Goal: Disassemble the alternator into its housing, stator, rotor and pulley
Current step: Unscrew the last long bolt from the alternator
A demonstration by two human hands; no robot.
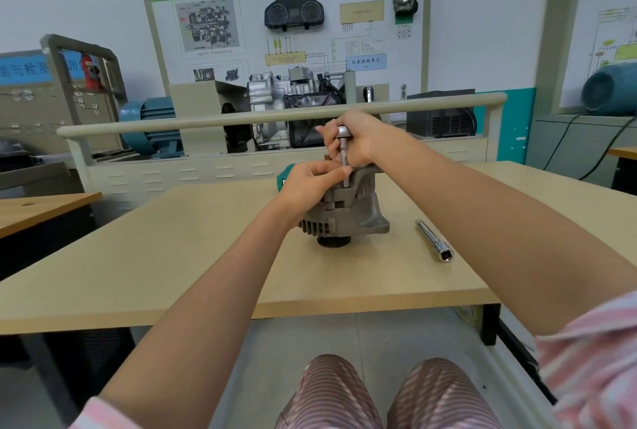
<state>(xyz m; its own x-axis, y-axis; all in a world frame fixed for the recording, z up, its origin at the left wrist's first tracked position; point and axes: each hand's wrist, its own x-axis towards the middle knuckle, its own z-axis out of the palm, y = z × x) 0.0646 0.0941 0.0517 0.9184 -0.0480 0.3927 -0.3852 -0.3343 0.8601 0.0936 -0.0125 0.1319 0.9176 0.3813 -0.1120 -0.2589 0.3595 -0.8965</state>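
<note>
Alternator: the alternator (344, 215) stands on the bench (193, 256) pulley-down, its ribbed housing whole and its pulley (333, 241) touching the bench top.
Progress: judged an early stage; housing, stator, rotor and pulley are all together, with no separated part on the bench. The through-fasteners at the upper end appear to be the step in hand.
Remaining: all four components have yet to be parted.
Tool in use: a slim knurled socket driver (344, 152) stands upright on the alternator's upper edge, its round head uppermost.
Right hand: the right hand (355, 139) is raised above the alternator, fingers curled round the driver's head and upper shaft.
Left hand: the left hand (312, 177) rests against the alternator's top, fingertips pinching the driver's lower shaft to steady it.
Spare tool: a socket extension bar (435, 240) lies on the bench to the right, apart from the alternator.
Behind: a teal object (283, 179) is partly hidden by the left hand.
</note>
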